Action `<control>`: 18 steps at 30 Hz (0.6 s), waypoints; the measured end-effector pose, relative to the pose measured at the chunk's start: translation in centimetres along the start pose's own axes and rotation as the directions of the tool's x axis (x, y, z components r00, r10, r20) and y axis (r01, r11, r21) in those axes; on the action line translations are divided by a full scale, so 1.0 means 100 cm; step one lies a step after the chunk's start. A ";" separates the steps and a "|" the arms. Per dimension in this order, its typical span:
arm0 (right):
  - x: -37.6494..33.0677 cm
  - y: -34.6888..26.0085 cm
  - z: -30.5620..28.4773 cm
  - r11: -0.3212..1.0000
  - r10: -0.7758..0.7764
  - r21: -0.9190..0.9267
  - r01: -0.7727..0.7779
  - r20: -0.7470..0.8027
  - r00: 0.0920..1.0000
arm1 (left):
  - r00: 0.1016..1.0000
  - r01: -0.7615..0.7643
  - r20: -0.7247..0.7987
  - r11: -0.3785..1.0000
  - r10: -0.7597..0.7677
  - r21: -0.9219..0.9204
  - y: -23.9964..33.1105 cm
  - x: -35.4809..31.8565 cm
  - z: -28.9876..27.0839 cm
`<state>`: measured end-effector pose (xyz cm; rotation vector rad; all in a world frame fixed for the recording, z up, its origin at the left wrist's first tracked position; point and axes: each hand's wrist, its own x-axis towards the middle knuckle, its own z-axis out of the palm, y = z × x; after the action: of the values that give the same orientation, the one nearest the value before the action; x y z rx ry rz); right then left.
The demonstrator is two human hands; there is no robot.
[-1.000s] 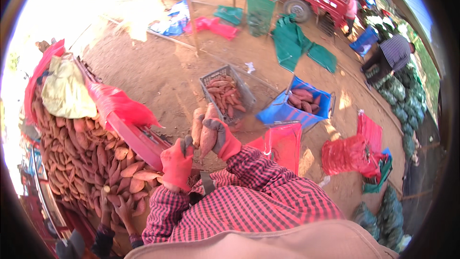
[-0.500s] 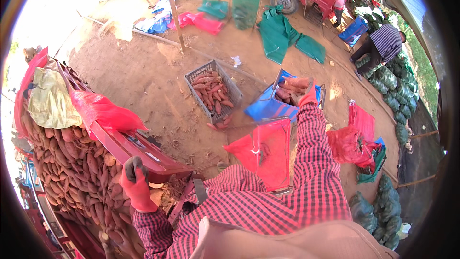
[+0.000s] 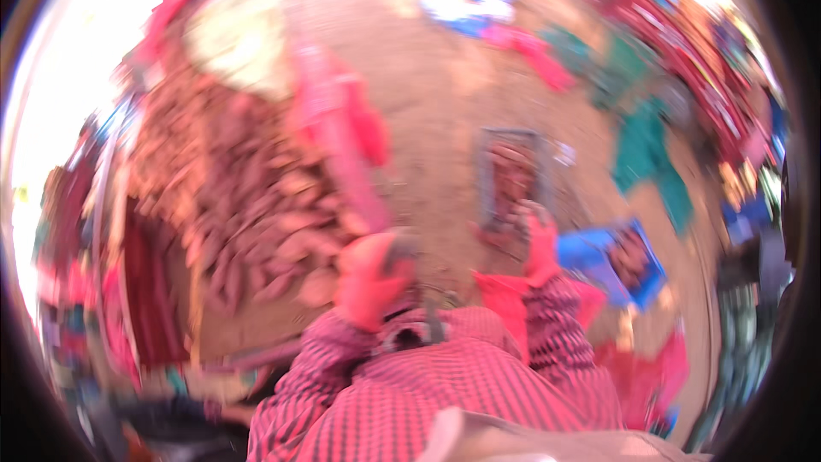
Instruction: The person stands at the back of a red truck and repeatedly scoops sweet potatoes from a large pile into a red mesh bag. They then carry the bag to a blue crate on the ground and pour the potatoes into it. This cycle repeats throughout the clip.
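Note:
Strong motion blur covers the view. My left hand (image 3: 375, 281), in a red glove with dark grey fingers, is beside the right edge of a large pile of sweet potatoes (image 3: 256, 222) in a red cart bed. Its fingers look bent, but what they hold, if anything, is smeared. My right hand (image 3: 537, 246), gloved alike, is raised in front of me, over the near end of a grey crate (image 3: 547, 175) of sweet potatoes as seen from here. Its fingers are too blurred to read. Right of it, a blue bag (image 3: 590, 258) stands with its mouth spread, sweet potatoes inside.
Red mesh bags (image 3: 646, 376) lie at lower right, and a red cloth (image 3: 346, 120) hangs over the cart's edge. Green bags (image 3: 650, 162) lie on the dirt floor. Beyond them stands a red vehicle (image 3: 684, 60). Filled green sacks (image 3: 740, 334) line the right side.
My view has swung left, so the cart's pile now fills the left-centre. My right hand has come away from the blue bag and back toward me. My left hand now appears beside the pile's edge.

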<state>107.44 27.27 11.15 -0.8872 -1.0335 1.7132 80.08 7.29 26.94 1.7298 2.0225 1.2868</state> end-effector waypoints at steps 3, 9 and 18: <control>0.007 -0.033 0.109 0.954 -0.058 -0.282 0.101 0.157 0.986 | 0.994 -0.095 -0.073 0.988 0.086 -0.123 -0.002 -0.013 -0.012; 0.029 -0.057 0.270 0.615 -0.230 -0.577 0.537 0.519 0.823 | 0.962 0.167 -0.170 0.953 -0.213 -0.251 -0.061 -0.052 -0.052; 0.074 -0.012 0.422 -0.327 0.056 -0.744 0.583 0.601 0.797 | 0.543 0.809 -0.058 0.540 -0.838 -0.232 -0.238 -0.122 -0.087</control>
<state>68.06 23.81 27.76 -0.9338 -2.8909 0.0415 61.31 -6.28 10.92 0.3875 2.2466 1.1873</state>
